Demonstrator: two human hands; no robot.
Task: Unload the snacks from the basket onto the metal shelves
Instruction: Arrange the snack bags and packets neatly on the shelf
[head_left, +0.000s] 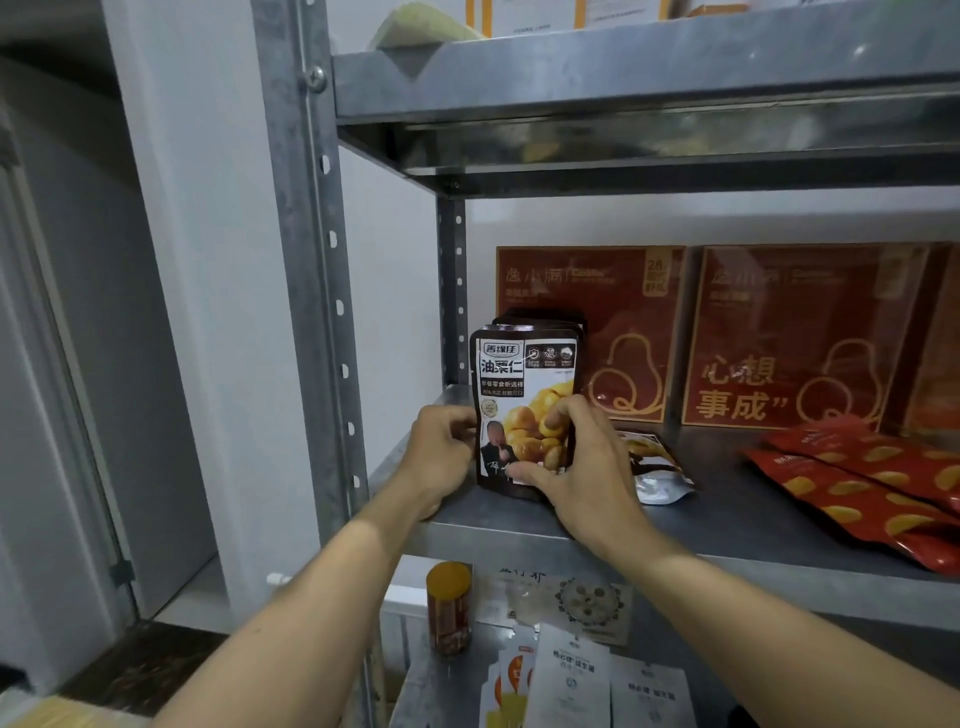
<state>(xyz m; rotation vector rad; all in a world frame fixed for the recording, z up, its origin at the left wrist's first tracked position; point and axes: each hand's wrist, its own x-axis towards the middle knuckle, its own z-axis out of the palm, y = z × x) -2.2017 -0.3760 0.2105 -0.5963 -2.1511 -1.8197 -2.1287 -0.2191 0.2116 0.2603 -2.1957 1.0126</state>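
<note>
A dark brown chestnut snack pouch (522, 384) stands upright at the left end of the middle metal shelf (727, 525), with more of the same pouches standing right behind it. My left hand (441, 457) grips the pouch's left edge. My right hand (576, 467) holds its right side, fingers curled over the front and thumb at the bottom. Another chestnut pouch (654, 467) lies flat just right of my right hand. The basket is out of view.
Two red gift boxes (789, 338) lean against the back wall. Red snack bags (872, 493) lie flat at the shelf's right. A perforated steel upright (317, 291) stands left of my hands. The shelf below holds an orange-lidded jar (449, 608) and white packets (571, 680).
</note>
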